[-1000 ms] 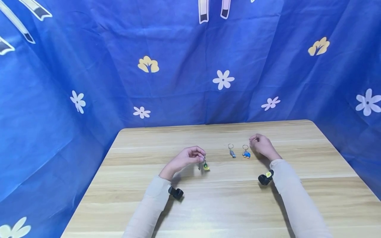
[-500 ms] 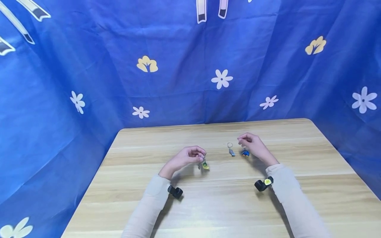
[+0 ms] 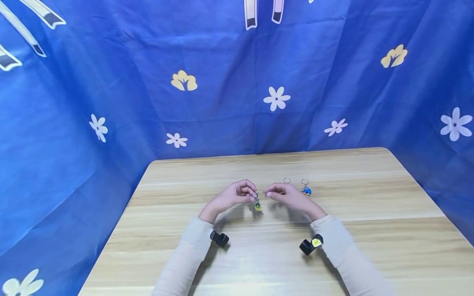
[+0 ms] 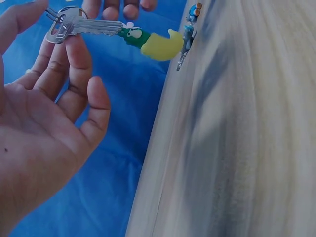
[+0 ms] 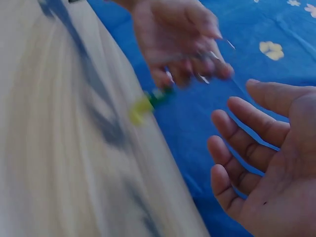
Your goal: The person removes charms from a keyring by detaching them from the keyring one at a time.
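My left hand pinches a keyring over the middle of the table. From it hang a silver key and a green-and-yellow figure charm. My right hand is just to the right, its fingers loosely bent and apart with nothing between them, as the right wrist view shows. Its fingertips appear close beside the key in the left wrist view. Behind the right hand lies a second keyring, its grey charm hidden in the head view. A keyring with a blue charm lies farther right.
The light wooden table has rounded far corners. A blue cloth with white and yellow flowers hangs behind it and at both sides. Black cameras are strapped to both wrists.
My right hand has moved left and nearer, from beside the blue-charm keyring, across it, to the left hand. The left hand stays nearly in place, still pinching the keyring.
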`<state>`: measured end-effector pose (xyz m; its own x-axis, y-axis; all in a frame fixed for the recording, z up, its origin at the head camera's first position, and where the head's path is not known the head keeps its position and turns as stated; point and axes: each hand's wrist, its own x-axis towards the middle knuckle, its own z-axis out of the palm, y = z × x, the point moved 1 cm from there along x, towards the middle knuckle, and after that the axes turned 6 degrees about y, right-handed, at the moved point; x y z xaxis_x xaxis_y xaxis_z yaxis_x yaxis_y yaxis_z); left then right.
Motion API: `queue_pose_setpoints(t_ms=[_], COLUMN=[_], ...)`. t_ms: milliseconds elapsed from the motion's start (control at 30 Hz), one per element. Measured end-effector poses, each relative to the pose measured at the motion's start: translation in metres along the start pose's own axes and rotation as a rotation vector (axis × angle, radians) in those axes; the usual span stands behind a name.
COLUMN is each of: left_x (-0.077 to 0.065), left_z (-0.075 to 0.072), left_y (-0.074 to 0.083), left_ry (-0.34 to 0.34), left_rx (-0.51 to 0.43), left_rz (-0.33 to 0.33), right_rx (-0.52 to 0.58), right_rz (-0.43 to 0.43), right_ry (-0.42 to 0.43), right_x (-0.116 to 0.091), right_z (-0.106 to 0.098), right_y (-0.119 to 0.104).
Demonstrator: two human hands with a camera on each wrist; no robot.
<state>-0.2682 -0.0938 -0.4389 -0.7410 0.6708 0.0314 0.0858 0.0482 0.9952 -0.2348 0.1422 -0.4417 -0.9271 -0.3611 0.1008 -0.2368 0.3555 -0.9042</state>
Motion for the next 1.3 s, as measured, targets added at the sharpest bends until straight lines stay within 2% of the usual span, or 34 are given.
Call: queue_pose_setpoints(t_ms=[167, 533, 900, 1300], left_x=[-0.001, 0.0, 0.0, -0.002], left_z=[0.002, 0.002, 0.0, 0.003], left_y=[-0.003, -0.008, -0.007, -0.012], left_ry=[-0.01, -0.005, 0.017, 0.026], left_rx=[0.023, 0.07, 0.186, 0.186], left_rz=[-0.005, -0.019, -0.084, -0.044], right_rx=[0.057, 0.195, 0.23, 0.204], right_rz=[0.012, 0.066, 0.075, 0.08], right_ry=[-0.073, -0.022, 0.039, 0.068], right_x=[0.002, 0.004, 0.007, 0.005], right_z=[0.021, 0.03, 0.024, 0.028], right_y=[0.004, 0.009, 0.007, 0.003])
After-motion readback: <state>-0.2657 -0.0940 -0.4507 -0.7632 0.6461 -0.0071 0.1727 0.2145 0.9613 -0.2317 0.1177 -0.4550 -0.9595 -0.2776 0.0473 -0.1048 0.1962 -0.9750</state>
